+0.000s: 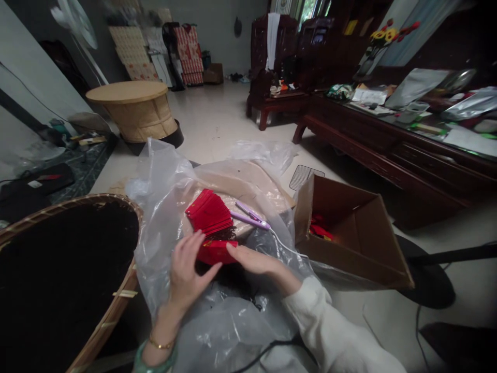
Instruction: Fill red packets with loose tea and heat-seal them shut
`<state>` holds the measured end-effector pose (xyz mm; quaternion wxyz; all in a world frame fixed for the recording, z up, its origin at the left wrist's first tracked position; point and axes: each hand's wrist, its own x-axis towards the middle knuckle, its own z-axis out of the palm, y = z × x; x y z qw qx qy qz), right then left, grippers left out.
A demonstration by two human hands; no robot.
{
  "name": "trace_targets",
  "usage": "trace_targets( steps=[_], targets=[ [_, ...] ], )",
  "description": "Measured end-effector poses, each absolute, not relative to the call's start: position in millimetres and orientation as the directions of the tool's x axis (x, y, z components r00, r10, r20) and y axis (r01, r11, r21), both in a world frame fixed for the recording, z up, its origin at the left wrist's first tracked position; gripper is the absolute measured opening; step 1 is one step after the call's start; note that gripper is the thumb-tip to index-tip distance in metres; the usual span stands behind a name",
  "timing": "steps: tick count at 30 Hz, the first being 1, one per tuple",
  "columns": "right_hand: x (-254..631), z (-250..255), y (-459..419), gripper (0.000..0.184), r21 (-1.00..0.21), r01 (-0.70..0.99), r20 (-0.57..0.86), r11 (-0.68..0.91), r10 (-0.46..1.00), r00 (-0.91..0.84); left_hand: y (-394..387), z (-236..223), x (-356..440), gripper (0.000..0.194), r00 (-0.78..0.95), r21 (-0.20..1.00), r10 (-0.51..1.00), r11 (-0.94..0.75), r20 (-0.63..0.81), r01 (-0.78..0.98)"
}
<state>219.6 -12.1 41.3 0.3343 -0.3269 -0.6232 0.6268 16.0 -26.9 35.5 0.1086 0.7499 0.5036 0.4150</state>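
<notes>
A red paper packet (217,252) with gold print lies between my two hands, over a clump of dark, thin strands (236,285). My left hand (189,264) is at its left end, thumb and fingers spread apart. At the right end, my right hand (250,259) has its fingertips on the packet, holding it; part of this grip is hidden. Just beyond is a fanned stack of red packets (209,211). To its right rests a purple hand-held heat sealer (250,216), its jaws apart and a white cord running right. Clear plastic sheeting (163,176) lies beneath these things.
A cardboard box (349,254) at right holds some red packets (320,228). At left stands a large round basket (132,248) full of dark material. Farther off are a round wooden-topped stool (128,90), a dark wooden table (368,134) and a wire rack (306,177).
</notes>
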Motion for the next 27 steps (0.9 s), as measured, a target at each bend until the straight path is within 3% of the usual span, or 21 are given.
trace_targets(
  steps=[2, 5, 11, 15, 18, 21, 23, 25, 27],
  targets=[
    [219.2, 40.2, -10.1, 0.064, -0.999, 0.018, 0.019, 0.035, 0.833, -0.553, -32.6, 34.1, 16.4, 0.054, 0.407, 0.333, 0.745, -0.623, 0.529, 0.708],
    [214.9, 42.4, -8.5, 0.070, -0.999, 0.032, 0.013, 0.039, 0.813, -0.583, -34.4, 30.5, 17.4, 0.053, 0.536, 0.217, 0.665, -0.710, 0.519, 0.671],
    [210.1, 57.8, -7.5, 0.086, -0.984, 0.179, -0.133, -0.014, 0.726, -0.675, -30.7, 25.5, 16.4, 0.052, 0.466, 0.335, 0.689, -0.698, 0.555, 0.633],
    [212.6, 73.4, -11.9, 0.090, -0.975, 0.218, -0.118, 0.046, 0.723, -0.680, -32.8, 24.4, 16.6, 0.045, 0.383, 0.385, 0.716, -0.659, 0.584, 0.646],
    [217.2, 84.6, -16.8, 0.084, -0.990, 0.132, -0.052, 0.049, 0.746, -0.664, -33.2, 24.5, 14.8, 0.044, 0.341, 0.394, 0.723, -0.639, 0.601, 0.661],
    [228.3, 85.3, -21.4, 0.065, -0.998, 0.061, -0.060, -0.034, 0.871, -0.487, -31.8, 25.2, 10.6, 0.045, 0.295, 0.403, 0.736, -0.608, 0.610, 0.684],
    [239.1, 77.4, -26.6, 0.044, -0.977, 0.200, -0.140, -0.066, 0.914, -0.380, -30.7, 25.3, 7.6, 0.044, 0.266, 0.416, 0.745, -0.588, 0.611, 0.694],
    [249.4, 65.0, -36.4, 0.023, -0.881, 0.474, -0.223, -0.010, 0.891, -0.395, -30.0, 24.9, 5.6, 0.043, 0.246, 0.428, 0.752, -0.577, 0.612, 0.696],
    [255.9, 52.1, -51.7, 0.041, -0.701, 0.704, -0.314, 0.112, 0.838, -0.446, -29.9, 24.2, 4.7, 0.042, 0.232, 0.439, 0.755, -0.570, 0.613, 0.695]
  ],
)
